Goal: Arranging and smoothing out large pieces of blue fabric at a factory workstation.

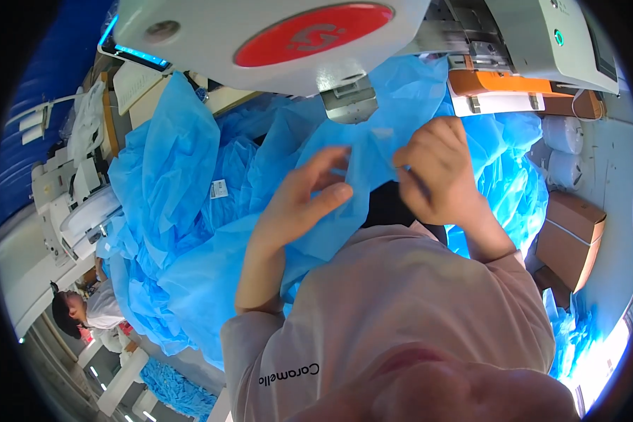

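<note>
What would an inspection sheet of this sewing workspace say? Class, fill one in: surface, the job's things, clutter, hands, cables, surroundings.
Surface: almost wholly covered by heaped blue fabric; bare table not seen.
Job's things: thin blue nonwoven fabric held up below the white machine head and its metal foot.
Clutter: cardboard boxes and white rolls at right.
Hands: left hand open, fingers spread on the fabric; right hand pinching a fabric edge.
Cables: thin cable by the orange part at upper right.
Surroundings: another person at lower left; more blue fabric on the floor.
</note>
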`<state>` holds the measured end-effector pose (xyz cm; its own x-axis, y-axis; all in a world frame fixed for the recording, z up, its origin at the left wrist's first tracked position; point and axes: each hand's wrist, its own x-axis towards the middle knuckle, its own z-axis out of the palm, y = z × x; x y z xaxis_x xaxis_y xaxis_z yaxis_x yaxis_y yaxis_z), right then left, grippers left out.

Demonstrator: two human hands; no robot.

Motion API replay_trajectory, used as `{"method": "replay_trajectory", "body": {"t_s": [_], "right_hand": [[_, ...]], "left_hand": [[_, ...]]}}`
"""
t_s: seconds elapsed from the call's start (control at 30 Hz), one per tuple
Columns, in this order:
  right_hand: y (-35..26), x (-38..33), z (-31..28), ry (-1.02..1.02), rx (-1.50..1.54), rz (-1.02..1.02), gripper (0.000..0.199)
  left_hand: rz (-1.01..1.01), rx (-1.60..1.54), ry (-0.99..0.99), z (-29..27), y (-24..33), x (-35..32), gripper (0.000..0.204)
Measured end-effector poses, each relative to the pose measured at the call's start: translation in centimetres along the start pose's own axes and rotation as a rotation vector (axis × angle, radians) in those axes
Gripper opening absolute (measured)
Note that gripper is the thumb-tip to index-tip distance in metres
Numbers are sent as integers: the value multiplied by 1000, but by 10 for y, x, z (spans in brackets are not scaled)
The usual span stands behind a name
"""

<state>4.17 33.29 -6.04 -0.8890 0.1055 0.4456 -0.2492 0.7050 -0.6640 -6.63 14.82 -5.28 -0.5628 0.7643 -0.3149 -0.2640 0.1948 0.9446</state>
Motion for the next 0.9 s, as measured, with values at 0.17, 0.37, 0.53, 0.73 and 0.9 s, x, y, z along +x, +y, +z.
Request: {"method": "replay_trajectory", "body": {"t_s": [0.17,0.37,0.53,0.73,0.9], "right_hand": [[2,-2,-2,23,-63,-149,13],[19,-7,-1,19,448,485,16],[27,0,1,-136,150,237,18],[6,-10,9,21,-607,-226,16],[7,-17,18,122,676,538,12]], "left_hand": [[34,138,-56,-1,-4,6,12],[141,286,30,11,-2,3,10],[98,266,28,12,-1,-1,11],[293,571,262,12,-16,20,11],[381,410,255,20,-18,20,11]]}}
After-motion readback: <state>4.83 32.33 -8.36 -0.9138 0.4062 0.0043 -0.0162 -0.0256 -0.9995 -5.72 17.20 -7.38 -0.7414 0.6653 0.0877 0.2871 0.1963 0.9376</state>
